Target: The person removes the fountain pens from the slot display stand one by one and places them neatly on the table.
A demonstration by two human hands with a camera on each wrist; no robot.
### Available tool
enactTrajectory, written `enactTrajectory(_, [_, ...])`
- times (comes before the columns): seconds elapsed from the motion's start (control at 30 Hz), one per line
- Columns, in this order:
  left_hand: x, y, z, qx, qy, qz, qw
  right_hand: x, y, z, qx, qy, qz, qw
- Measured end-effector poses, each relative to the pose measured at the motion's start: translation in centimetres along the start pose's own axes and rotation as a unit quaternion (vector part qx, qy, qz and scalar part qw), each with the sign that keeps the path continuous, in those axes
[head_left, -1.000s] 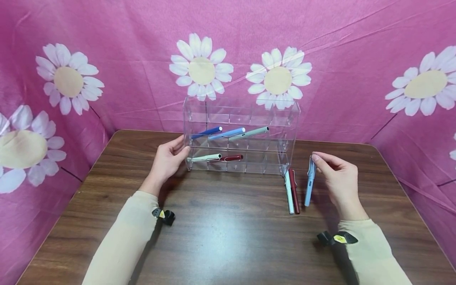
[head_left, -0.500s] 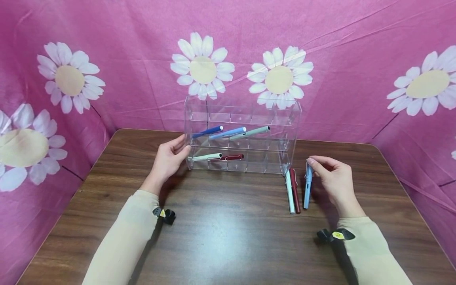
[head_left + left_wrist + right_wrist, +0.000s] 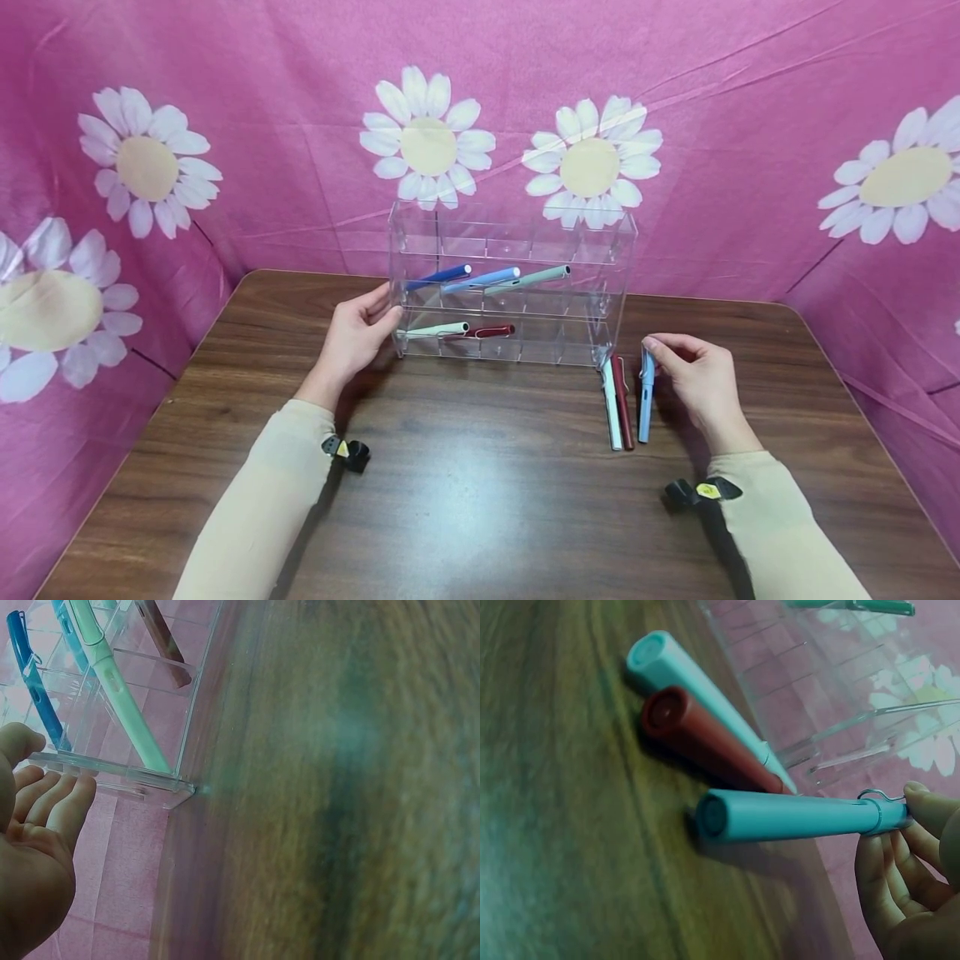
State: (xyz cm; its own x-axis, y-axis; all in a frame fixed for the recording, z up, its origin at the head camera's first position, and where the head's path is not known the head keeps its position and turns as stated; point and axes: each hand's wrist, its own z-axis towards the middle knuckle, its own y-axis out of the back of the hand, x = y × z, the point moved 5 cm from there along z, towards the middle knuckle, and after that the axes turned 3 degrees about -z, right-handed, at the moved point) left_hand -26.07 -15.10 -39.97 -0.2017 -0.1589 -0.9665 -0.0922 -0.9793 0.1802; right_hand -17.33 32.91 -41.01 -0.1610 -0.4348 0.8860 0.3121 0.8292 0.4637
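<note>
Head view: right hand (image 3: 701, 379) pinches the capped end of a light blue pen (image 3: 646, 400) between thumb and fingertips. Pen is over the table (image 3: 465, 508), right of the clear rack (image 3: 517, 317), its free end pointing toward the person; cannot tell whether that end touches the wood.

Appearance of held pen: slim, plain barrel, one small dark slot partway along, bent wire clip on the cap. Right wrist view renders it more teal; a thin ring marks the joint of cap and barrel, and the free end is flat with a dark round recess.

Just left of it, two pens lie side by side at the rack's front right corner: mint pen (image 3: 611, 408) and red pen (image 3: 622, 408), both with wire clips.

Left hand (image 3: 356, 337) grips the rack's left side wall, thumb at the front edge, fingers on the outer face.

Rack contents, all slanted: middle row holds a dark blue pen (image 3: 438, 277), a periwinkle pen (image 3: 482, 280) and a grey-green pen (image 3: 528, 281); bottom row, a pale green pen (image 3: 435, 331) and a maroon pen (image 3: 487, 332).
</note>
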Motion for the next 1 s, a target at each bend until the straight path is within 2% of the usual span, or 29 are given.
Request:
enactTrajectory(0.3, [0.0, -0.1, 0.0, 0.001, -0.001, 0.005, 1.0000, -1.2, -0.3, 0.8, 0.016, 0.003, -0.008, 0.9998])
enactTrajectory(0.53, [-0.1, 0.0, 0.0, -0.001, 0.004, 0.001, 1.0000, -1.4, -1.0, 0.9, 0.050, 0.003, -0.017, 0.9986])
enactTrajectory(0.83, [0.0, 0.0, 0.0, 0.001, 0.002, 0.001, 1.0000, -1.1, -1.5, 0.9, 0.068, 0.001, -0.104, 0.9922])
enactTrajectory(1.0, [-0.1, 0.0, 0.0, -0.002, 0.002, 0.002, 1.0000, -1.0, -1.7, 1.0, 0.072, 0.012, -0.124, 0.9895])
